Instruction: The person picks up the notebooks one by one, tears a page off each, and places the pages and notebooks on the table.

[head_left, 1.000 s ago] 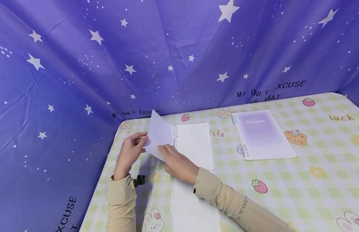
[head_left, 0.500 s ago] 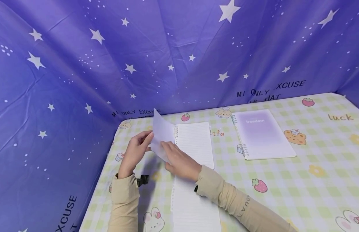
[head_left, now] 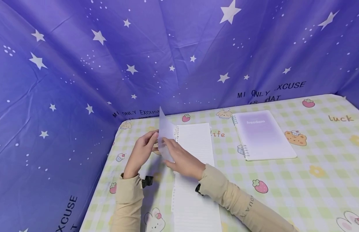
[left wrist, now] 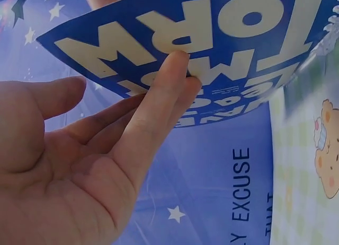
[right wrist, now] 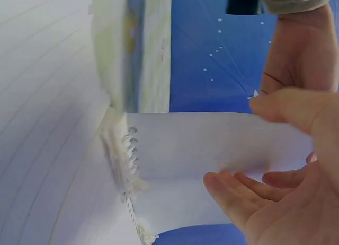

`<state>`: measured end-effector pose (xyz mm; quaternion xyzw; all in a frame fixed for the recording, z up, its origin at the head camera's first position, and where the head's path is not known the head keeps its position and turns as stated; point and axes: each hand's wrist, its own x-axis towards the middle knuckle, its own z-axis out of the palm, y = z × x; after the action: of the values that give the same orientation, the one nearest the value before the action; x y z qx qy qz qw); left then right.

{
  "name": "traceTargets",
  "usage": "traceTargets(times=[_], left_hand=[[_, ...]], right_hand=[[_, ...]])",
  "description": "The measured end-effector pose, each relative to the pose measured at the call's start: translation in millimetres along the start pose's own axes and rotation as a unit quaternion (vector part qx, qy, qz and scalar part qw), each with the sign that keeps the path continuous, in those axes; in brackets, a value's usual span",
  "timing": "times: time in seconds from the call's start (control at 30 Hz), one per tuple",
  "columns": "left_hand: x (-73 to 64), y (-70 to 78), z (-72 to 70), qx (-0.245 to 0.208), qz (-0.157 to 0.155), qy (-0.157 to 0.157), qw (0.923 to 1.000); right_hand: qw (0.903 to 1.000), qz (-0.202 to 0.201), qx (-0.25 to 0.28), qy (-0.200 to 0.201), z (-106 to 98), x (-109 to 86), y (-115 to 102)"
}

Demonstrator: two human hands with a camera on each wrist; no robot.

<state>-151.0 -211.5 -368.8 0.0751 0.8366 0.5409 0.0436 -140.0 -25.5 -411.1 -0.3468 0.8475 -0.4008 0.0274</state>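
An open ring-bound notebook (head_left: 195, 138) lies at the table's left, with lined pages showing. Its cover (head_left: 165, 129) stands nearly upright; the outside is blue with large white letters, while the inner face is plain white. My left hand (head_left: 141, 151) is on the outer side of the cover, extended fingertips touching the lettered face and thumb apart from it. From the inner side, my right hand (head_left: 183, 159) rests its fingers (right wrist: 228, 194) against the white face, thumb spread away. The rings (right wrist: 132, 149) run along the spine.
Loose lined sheets (head_left: 197, 206) with punched edges lie below the notebook, toward the front. A closed purple notebook (head_left: 263, 138) marked "freedom" is to the right. A checked tablecloth (head_left: 284, 199) covers the table; a blue starry curtain (head_left: 179, 48) hangs behind and to the left.
The cover has swung from leaning left to nearly upright. My left hand has moved right with it, and my right hand has shifted slightly right.
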Motion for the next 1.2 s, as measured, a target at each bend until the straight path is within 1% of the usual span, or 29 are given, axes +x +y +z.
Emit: traceTargets(times=[0.07,0.13,0.23,0.33,0.5,0.63,0.77,0.9,1.0,1.07,1.2], left_hand=[[1.0,-0.5,2.1,0.002,0.003,-0.001,1.0],[2.3,-1.9,4.6,-0.001,0.0,-0.002,1.0],[4.9,-5.1,8.7,-0.012,-0.007,-0.009,0.9999],[7.0,-7.3,13.3,-0.014,-0.012,-0.012,0.9998],[9.6,-10.4,20.2,-0.006,-0.009,-0.029,0.9995],[11.7,-14.5,25.0,0.01,-0.007,-0.041,0.9991],[14.5,-19.8,29.3,0.031,0.001,-0.044,0.9985],[16.8,-23.5,33.6,0.029,0.012,-0.052,0.9982],[18.0,-25.9,36.0,0.04,0.011,-0.05,0.9979],[18.7,-27.3,37.1,0.052,0.011,-0.05,0.9974],[20.1,-29.2,39.9,0.074,0.012,-0.049,0.996]], right_hand=[[0.9999,0.005,0.014,0.0,-2.0,-0.6,-0.6],[0.9995,0.009,0.029,0.002,-3.8,-1.1,-1.3],[0.9984,0.014,0.054,0.012,-6.6,-2.1,-3.2],[0.9966,0.02,0.076,0.024,-9.5,-2.4,-4.5],[0.9951,0.029,0.087,0.037,-15.5,-1.7,-4.4],[0.9945,0.037,0.086,0.048,-21.1,-1.4,-3.7],[0.9927,0.052,0.09,0.061,-27.0,-1.1,-4.0],[0.988,0.073,0.118,0.068,-32.8,-0.8,-2.9],[0.9834,0.087,0.14,0.076,-37.9,-0.4,-0.8],[0.9822,0.094,0.141,0.08,-41.6,-0.5,0.9],[0.9813,0.108,0.141,0.074,-48.7,-1.1,4.0]])
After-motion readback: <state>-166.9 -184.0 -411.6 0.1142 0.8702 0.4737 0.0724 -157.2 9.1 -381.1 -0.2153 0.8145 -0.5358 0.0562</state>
